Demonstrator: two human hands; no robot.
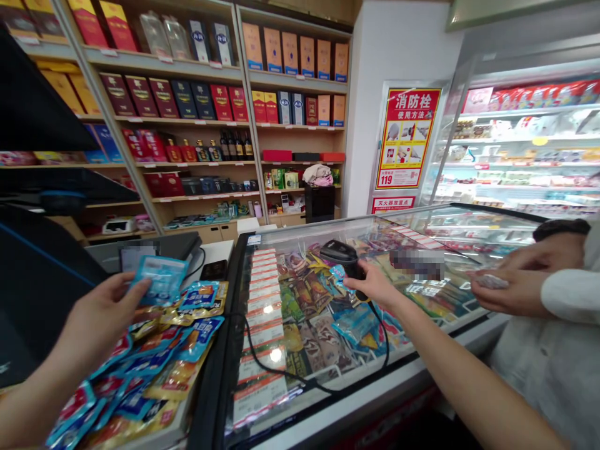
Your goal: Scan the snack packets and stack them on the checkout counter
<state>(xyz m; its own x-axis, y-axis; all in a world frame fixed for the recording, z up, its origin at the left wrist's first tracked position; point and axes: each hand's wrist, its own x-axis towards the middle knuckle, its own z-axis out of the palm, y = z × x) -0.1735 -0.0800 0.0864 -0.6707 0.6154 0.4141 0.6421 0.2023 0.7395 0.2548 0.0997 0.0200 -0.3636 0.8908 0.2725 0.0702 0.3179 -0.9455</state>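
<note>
My left hand (105, 312) pinches a light-blue snack packet (162, 278) by its left edge, thumb on its front. Below lies a heap of blue, red and gold snack packets (154, 350) on the counter at the left. My right hand (377, 286) is wrapped round the handle of a black barcode scanner (340, 251), over the glass top of a freezer. From the scanner a black cable (300, 378) loops across the glass towards the counter. Part of the handle is hidden by my fingers.
A glass-topped freezer (323, 390) full of packaged goods fills the middle. At its right stands another person (539, 369), both hands together on a small object. A dark phone (214, 270) lies near the counter's back. Black monitors (42, 106) rise at the left; shelves of boxes stand behind.
</note>
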